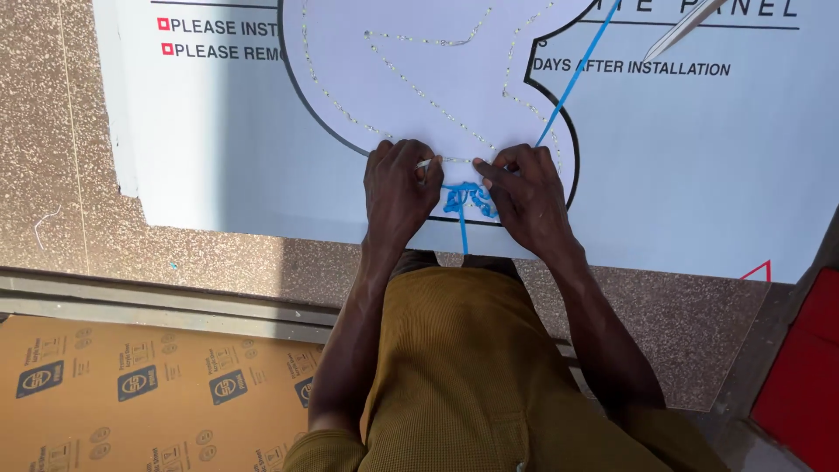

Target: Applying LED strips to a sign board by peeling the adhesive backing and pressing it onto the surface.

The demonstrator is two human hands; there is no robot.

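At the near edge of the white panel (699,175), the left hand (398,188) and right hand (524,197) press side by side, fingers pinched on a thin white strip (426,163) along the beaded chain (411,83). Between them bunches blue tape (468,199), one strand running up and away.

Cord (468,199) between hands, on panel (699,175)
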